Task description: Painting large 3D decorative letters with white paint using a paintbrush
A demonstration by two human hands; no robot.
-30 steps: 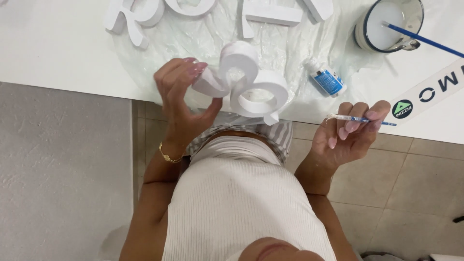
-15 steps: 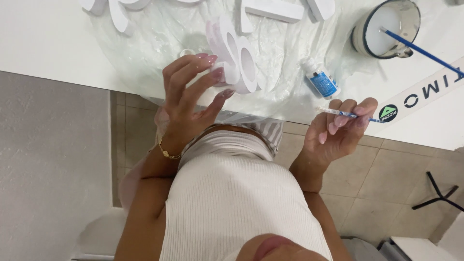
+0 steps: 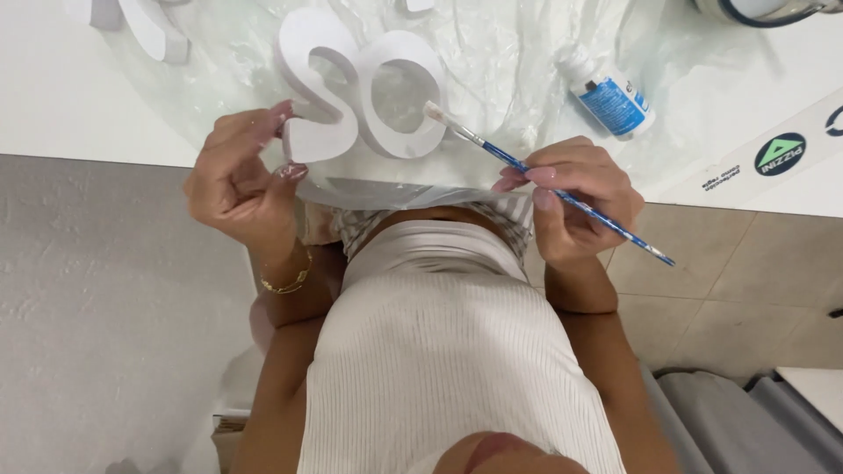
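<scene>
The left hand curls its fingers around the end of a white letter piece, pinching it and holding it up on its edge. The piece is thick, smooth and curvy, like two joined letters with holes in them. The right hand is closed around a thin blue brush, held like a pencil. The pale, soft tip of the brush touches the round side of the white piece, just past the right fingers.

Under both hands lies a crinkly clear plastic sheet on the white surface. Beyond the right hand a small bottle with a blue label lies on its side. Past the left hand, more white shapes are cut off at the top edge. A round pot far beyond the right hand is mostly cut off too. A gold bracelet sits on the left wrist.
</scene>
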